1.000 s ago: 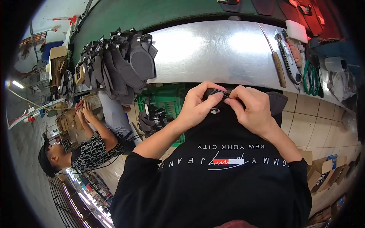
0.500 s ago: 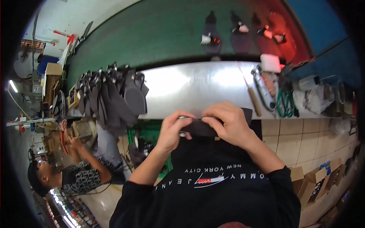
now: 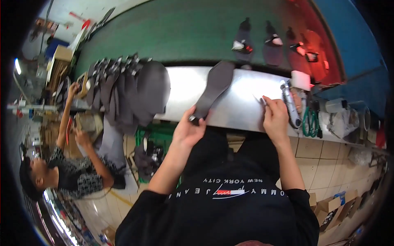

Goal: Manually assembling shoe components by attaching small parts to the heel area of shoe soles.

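My left hand (image 3: 188, 130) is closed around the narrow end of a dark grey sandal sole (image 3: 217, 84), where a small black strap piece shows at the fingers. The sole's wide end points away from me over the metal table (image 3: 246, 117). Over the table to the right, my right hand (image 3: 276, 119) is closed on a thin-shafted tool (image 3: 262, 100). Only part of its shaft shows; its handle is hidden in the fingers. Left of my left hand, a pile of similar dark soles (image 3: 154, 88) with black straps lies on the table.
Beyond the table runs a green conveyor belt (image 3: 176, 37) carrying several strapped soles (image 3: 272, 51), some under red light. At right lie a utility knife (image 3: 290, 104), green-handled scissors (image 3: 312, 123) and a white block (image 3: 301, 80). Another person (image 3: 78, 172) works at left beside a green crate (image 3: 164, 141).
The sole has swung from across my body to pointing away over the table, in my left hand alone. My right hand let go of it and took the wooden-handled tool off the table.
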Demonstrator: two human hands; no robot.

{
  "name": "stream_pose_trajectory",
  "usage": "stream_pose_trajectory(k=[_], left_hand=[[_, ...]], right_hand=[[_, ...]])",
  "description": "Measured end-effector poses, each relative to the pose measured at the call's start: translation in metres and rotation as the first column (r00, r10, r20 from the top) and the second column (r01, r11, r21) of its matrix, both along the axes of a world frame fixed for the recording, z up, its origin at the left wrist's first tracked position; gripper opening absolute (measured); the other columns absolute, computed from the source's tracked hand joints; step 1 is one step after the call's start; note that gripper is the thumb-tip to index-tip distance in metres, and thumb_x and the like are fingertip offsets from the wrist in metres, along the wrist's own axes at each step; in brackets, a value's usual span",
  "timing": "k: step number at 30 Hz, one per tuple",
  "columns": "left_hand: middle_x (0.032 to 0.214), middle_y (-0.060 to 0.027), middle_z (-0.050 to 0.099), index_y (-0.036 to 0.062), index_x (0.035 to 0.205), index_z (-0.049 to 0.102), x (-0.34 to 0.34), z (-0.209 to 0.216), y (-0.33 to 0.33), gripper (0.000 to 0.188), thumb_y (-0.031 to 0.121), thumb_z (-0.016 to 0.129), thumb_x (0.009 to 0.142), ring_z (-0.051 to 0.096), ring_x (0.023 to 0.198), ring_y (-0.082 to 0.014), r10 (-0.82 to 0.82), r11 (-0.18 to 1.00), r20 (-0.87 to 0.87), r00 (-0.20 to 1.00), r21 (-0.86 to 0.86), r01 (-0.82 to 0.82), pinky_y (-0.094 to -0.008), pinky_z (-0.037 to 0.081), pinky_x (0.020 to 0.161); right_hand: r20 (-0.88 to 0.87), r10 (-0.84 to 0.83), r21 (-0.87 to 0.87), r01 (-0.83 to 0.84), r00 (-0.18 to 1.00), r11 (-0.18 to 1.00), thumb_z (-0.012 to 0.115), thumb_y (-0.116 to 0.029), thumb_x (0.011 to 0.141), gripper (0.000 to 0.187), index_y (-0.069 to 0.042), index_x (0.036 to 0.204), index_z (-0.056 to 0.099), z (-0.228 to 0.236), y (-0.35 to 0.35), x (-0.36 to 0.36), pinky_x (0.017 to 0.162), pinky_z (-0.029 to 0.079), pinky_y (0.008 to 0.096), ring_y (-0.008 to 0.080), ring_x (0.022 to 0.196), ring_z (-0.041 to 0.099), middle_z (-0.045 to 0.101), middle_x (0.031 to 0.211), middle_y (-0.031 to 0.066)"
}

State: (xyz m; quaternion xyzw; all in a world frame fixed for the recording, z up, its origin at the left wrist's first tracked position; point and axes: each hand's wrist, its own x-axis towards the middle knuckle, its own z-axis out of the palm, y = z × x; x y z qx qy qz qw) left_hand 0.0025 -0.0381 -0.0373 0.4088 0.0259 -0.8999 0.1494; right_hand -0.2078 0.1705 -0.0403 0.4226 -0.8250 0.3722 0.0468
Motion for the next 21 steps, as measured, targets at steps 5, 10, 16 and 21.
stream_pose_trajectory(k=[5,10,16,21], left_hand=[[0.085,0.0015,0.064,0.0136,0.091,0.062,-0.030,0.021,0.025,0.017,0.024,0.073,0.084,0.057,0.066,-0.0077,-0.031,0.995,-0.004,0.999,0.100,0.032,-0.0182,0.038,0.044],[0.075,0.0042,0.059,0.0155,0.087,0.060,-0.032,0.016,0.041,0.016,0.029,0.069,0.087,0.043,0.053,-0.0058,-0.112,0.992,-0.061,0.992,0.050,0.115,-0.0193,0.027,0.039],[0.086,-0.0024,0.066,0.0108,0.098,0.061,-0.021,0.012,0.046,0.021,0.031,0.059,0.093,0.059,0.068,-0.0119,-0.071,0.992,-0.078,0.994,0.099,0.078,-0.0201,0.030,0.037],[0.086,-0.0076,0.068,0.0045,0.094,0.062,-0.025,0.008,0.047,0.043,0.045,0.049,0.097,0.063,0.070,-0.0122,-0.053,0.851,0.011,0.999,-0.522,0.051,-0.0223,0.037,0.040]], right_hand=[[0.891,0.285,-0.211,-0.233,0.352,0.949,0.048,-0.003,0.093,0.046,-0.012,0.138,0.050,0.053,-0.014,0.063,0.051,0.040,0.0193,0.0038,0.054,0.047,0.058,0.066,0.0001],[0.879,0.363,-0.320,-0.180,0.310,0.930,0.052,-0.002,0.091,0.051,-0.008,0.141,0.044,0.019,-0.029,0.093,0.052,0.041,0.0208,0.0055,0.056,0.048,0.055,0.064,0.0001],[0.800,0.340,-0.310,-0.144,0.494,0.940,0.051,-0.003,0.093,0.041,-0.003,0.134,0.051,0.018,-0.024,0.084,0.053,0.040,0.0209,0.0061,0.057,0.048,0.055,0.068,-0.0006],[0.952,0.301,-0.278,-0.245,0.062,0.929,0.046,-0.013,0.098,0.047,-0.010,0.145,0.036,0.045,-0.026,0.081,0.043,0.033,0.0175,0.0041,0.048,0.042,0.052,0.064,-0.0008]])
